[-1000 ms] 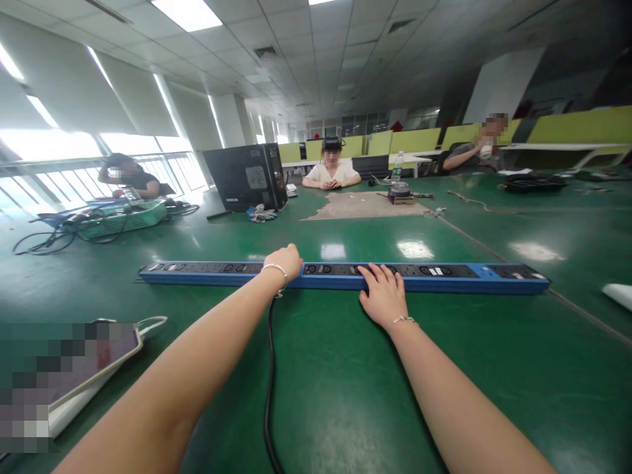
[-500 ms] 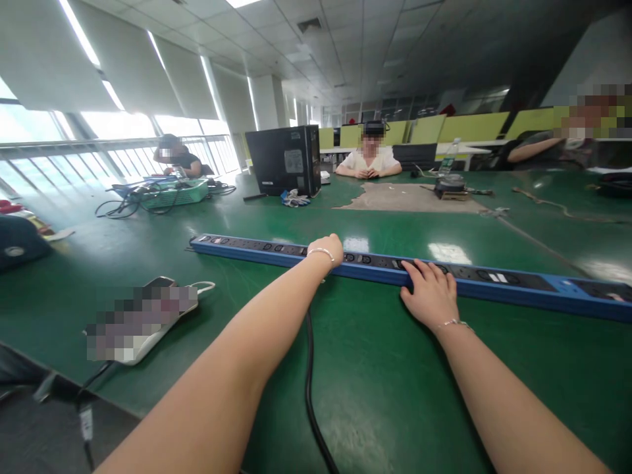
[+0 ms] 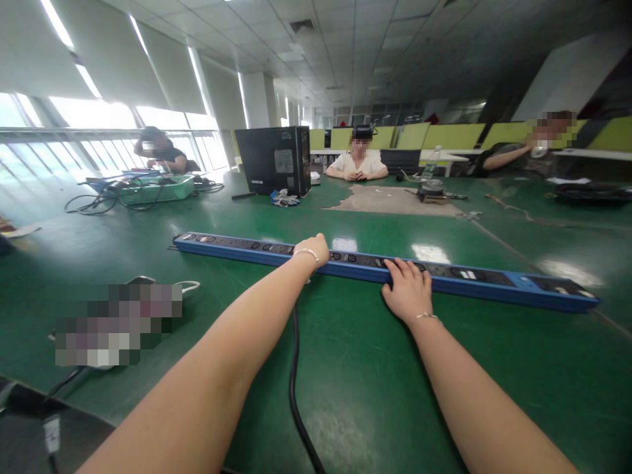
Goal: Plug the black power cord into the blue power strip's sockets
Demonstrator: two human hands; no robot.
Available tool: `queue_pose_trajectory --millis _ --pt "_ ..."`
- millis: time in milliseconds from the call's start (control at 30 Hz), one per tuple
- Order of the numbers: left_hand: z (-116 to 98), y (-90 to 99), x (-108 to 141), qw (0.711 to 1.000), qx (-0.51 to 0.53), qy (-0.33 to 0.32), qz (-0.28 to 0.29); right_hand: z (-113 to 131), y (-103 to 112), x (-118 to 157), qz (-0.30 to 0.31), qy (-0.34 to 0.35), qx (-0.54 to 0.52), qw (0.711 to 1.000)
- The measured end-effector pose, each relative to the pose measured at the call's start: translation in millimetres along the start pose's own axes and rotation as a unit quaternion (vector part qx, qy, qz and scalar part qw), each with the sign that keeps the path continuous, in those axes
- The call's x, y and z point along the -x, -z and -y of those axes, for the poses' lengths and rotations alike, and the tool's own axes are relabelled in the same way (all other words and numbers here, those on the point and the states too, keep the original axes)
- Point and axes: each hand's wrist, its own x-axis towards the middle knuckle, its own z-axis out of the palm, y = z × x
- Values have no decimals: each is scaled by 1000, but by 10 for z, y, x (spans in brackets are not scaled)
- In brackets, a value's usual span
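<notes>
A long blue power strip (image 3: 469, 288) with black sockets along its top lies across the green table (image 3: 365, 368). My left hand (image 3: 313, 251) is closed in a fist over the middle sockets. Below its wrist a black power cord (image 3: 292, 382) emerges and runs toward the table's near edge; its upper end is hidden by the hand. Farther right, my right hand (image 3: 409, 289) rests on the strip. Its fingers are spread over the top, and the thumb is against the near side.
A blurred-out device (image 3: 118, 322) with a cable lies at left. Farther back are a green basket (image 3: 158, 191) of cables, a black computer case (image 3: 274, 161), gloves (image 3: 285, 198) and a bottle (image 3: 433, 163). A person (image 3: 356, 164) sits opposite; others sit left and right.
The view has turned slightly right, so everything sits farther left and the strip's right end now shows. Both hands keep their places on the strip.
</notes>
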Motion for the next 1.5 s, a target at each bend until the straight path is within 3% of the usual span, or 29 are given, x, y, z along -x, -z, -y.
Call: queue_pose_trajectory --millis 200,300,600,833,1167,1500 --pt "-154 252 -22 997 16 -17 -79 41 -4 -25 2 -12 -32 999" --pt "-333 306 -43 995 27 -79 -55 49 7 -22 6 -23 -50 998" --pt "-794 28 -96 990 22 -128 50 56 8 -31 -11 -29 -84 996" --pt "-940 14 -151 988 -18 -124 88 69 8 -37 -16 -36 -97 995" --pt "-1033 9 -170 990 -22 -115 73 68 7 -47 -23 -36 -96 994" --pt "-1132 -132 -199 996 0 -83 37 67 -15 -45 -26 -37 -98 994"
